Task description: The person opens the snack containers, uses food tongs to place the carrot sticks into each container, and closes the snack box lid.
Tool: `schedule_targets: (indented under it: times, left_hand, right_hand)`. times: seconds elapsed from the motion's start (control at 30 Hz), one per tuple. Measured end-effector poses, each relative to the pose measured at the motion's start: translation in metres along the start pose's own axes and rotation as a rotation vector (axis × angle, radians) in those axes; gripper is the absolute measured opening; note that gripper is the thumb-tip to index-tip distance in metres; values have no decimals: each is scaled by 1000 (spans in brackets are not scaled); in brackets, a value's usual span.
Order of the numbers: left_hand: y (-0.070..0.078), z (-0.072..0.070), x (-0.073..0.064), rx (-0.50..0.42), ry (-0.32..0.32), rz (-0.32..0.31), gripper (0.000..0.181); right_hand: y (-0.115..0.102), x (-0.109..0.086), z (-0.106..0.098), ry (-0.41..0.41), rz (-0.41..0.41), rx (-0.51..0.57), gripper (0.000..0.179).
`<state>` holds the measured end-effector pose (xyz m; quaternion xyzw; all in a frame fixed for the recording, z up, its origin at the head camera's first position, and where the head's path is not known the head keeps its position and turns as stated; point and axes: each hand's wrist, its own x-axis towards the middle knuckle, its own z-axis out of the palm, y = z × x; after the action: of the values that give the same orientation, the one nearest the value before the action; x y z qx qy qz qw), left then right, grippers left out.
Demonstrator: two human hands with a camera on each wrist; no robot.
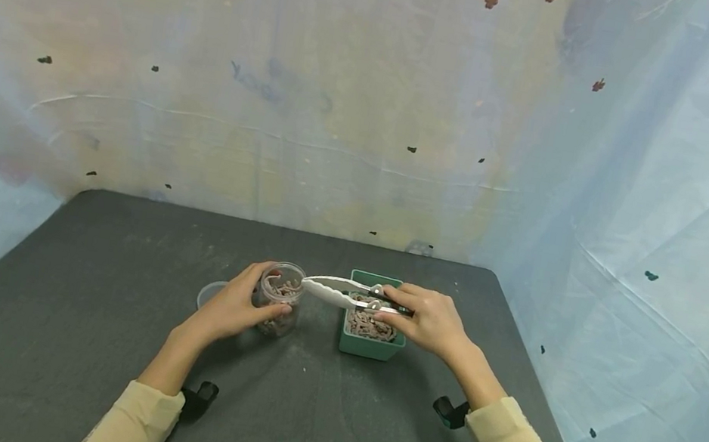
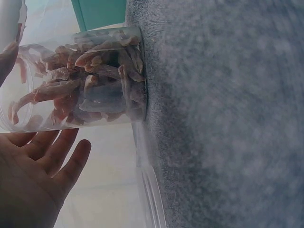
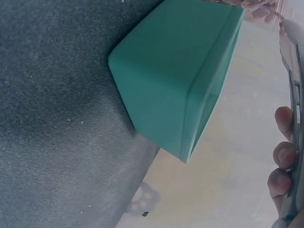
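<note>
My left hand [image 1: 239, 304] grips a clear jar [image 1: 278, 316] by its upper side, thumb in front and fingers behind. Brownish, twisted strip-like pieces [image 2: 95, 80] fill much of the jar, which stands upright on the table. My right hand [image 1: 425, 318] holds white-tipped tongs [image 1: 333, 290] by their dark handles, pointing left. The tips reach the right edge of the jar's open mouth; whether a piece is between them I cannot tell. Beneath the tongs stands a green square container [image 1: 370, 347] holding more of these pieces [image 1: 371, 326].
A clear round lid [image 1: 208, 294] lies left of the jar, partly behind my left wrist. The dark grey table [image 1: 297, 419] runs back to a patterned plastic sheet [image 1: 345, 97]. Another sheet [image 1: 678, 262] hangs along the right side.
</note>
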<state>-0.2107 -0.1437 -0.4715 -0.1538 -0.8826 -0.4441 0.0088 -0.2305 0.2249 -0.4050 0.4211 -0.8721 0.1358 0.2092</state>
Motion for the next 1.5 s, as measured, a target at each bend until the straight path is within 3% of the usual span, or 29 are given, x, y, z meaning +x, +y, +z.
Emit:
schedule_targets:
  times: [0.13,0.37,0.5,0.67,1.1,1.5]
  left_hand:
    - [1,1,1,1,-4,0,94]
    - [0,1,1,-5,-11,0,94]
    - [-1,1,1,6,-3,7,94]
    - [-2,2,1,12,0,20,93]
    - [-3,1,2,17,-17,-36,104]
    - [-1,1,2,-9,-13,-22,100]
  right_hand:
    - [0,2,0,12,-10,-5,53]
    - [-3,8,-1,59,-10,37,70]
    - [-7,16,1,57,-40,22,65]
    - [-13,25,5,1,-39,-21,60]
    - [-25,50,4,-128,7,-70,56]
    - [-30,65,-14,-265,29,-104,53]
